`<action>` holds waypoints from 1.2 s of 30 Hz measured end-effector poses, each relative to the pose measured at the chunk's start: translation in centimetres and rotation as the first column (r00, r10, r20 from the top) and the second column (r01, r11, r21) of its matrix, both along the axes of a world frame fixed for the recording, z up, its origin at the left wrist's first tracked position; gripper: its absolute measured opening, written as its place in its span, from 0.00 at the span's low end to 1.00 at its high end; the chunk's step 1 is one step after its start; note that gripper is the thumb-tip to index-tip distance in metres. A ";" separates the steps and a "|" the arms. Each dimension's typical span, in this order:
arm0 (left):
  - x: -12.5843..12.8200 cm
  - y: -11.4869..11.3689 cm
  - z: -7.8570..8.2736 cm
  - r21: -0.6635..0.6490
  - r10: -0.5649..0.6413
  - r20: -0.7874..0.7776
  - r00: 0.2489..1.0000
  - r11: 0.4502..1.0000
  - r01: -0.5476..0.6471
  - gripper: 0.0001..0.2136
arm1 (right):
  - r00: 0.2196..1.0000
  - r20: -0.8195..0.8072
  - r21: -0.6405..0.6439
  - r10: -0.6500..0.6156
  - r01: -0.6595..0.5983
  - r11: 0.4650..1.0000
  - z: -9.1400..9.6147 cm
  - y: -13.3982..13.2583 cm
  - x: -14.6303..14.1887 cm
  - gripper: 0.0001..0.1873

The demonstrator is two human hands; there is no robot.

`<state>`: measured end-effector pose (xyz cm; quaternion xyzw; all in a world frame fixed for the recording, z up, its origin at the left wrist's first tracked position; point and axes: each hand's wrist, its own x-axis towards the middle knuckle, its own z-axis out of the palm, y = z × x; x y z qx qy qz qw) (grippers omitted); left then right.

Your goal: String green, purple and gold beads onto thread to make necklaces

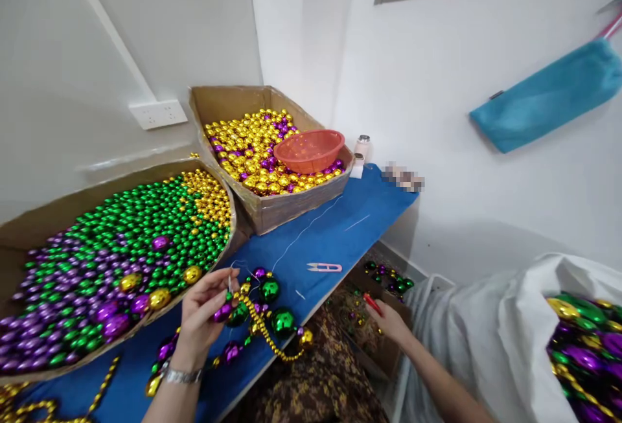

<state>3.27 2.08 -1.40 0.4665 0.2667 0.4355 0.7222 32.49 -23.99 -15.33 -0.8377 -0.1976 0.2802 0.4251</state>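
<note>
My left hand point(201, 309) is closed, pinching the end of a bead garland point(284, 322) above the blue table. Large and small green, purple and gold shiny beads hang and lie along it, with a loop of small gold beads point(265, 329) over them. Thin thread rises near my fingertips. Beyond the table's front edge, my right hand point(392, 320) is closed on a small red stick-like object point(372, 303); its kind is too small to tell. Pink thread snips point(324, 267) lie on the blue cloth point(311, 241) between the hands.
Two cardboard boxes of loose beads stand behind: one mainly green and purple point(233, 241), one gold and purple point(272, 212) holding a red plastic basket point(310, 154). A white sack of beads point(505, 306) is at right. Below the edge sits an open box point(374, 345). Bottles point(362, 148) stand at back.
</note>
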 end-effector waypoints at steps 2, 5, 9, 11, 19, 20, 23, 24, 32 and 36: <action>0.0 0.0 0.2 0.017 -0.005 0.017 1.000 1.000 0.005 0.17 | 0.992 -0.048 0.065 0.116 -0.113 0.991 1.5 1.2 -0.4 0.18; 0.1 -0.1 0.3 0.026 -0.005 0.035 0.999 1.000 0.004 0.17 | 0.944 -0.090 0.215 0.316 -0.291 0.932 4.5 3.8 -1.8 0.24; 0.3 -0.4 0.2 0.034 -0.024 0.072 0.997 0.999 0.022 0.18 | 0.823 -0.050 0.347 0.565 -0.516 0.783 8.9 7.6 -4.1 0.22; 0.4 -0.6 0.1 0.035 -0.022 0.102 0.995 0.999 0.019 0.18 | 0.755 0.040 0.352 0.655 -0.624 0.698 10.9 9.5 -5.0 0.19; 0.9 -0.8 -0.1 0.015 -0.013 0.175 0.984 1.000 0.010 0.18 | 0.386 0.368 0.186 0.846 -0.922 0.340 15.9 16.4 -8.1 0.16; 0.9 -0.9 -0.2 0.015 -0.011 0.184 0.983 1.000 0.008 0.18 | 0.359 0.355 0.184 0.863 -0.932 0.312 16.2 17.1 -8.3 0.16; 0.9 -1.0 -0.4 0.015 -0.015 0.213 0.977 1.000 0.012 0.18 | 0.307 0.313 0.187 0.899 -0.948 0.259 16.7 18.8 -8.6 0.16; 0.9 -1.0 -0.5 0.016 -0.013 0.220 0.975 1.000 0.010 0.18 | 0.289 0.308 0.186 0.906 -0.953 0.240 16.8 19.2 -8.8 0.15; 0.9 -0.8 -1.2 0.101 0.057 0.078 0.995 0.993 -0.065 0.18 | 0.464 0.236 0.295 0.854 -0.871 0.392 13.4 19.9 -11.8 0.09; 0.6 -0.7 -1.0 0.224 0.090 -0.075 0.993 0.972 -0.072 0.16 | 0.551 0.238 0.322 0.800 -0.822 0.470 11.9 19.4 -12.0 0.14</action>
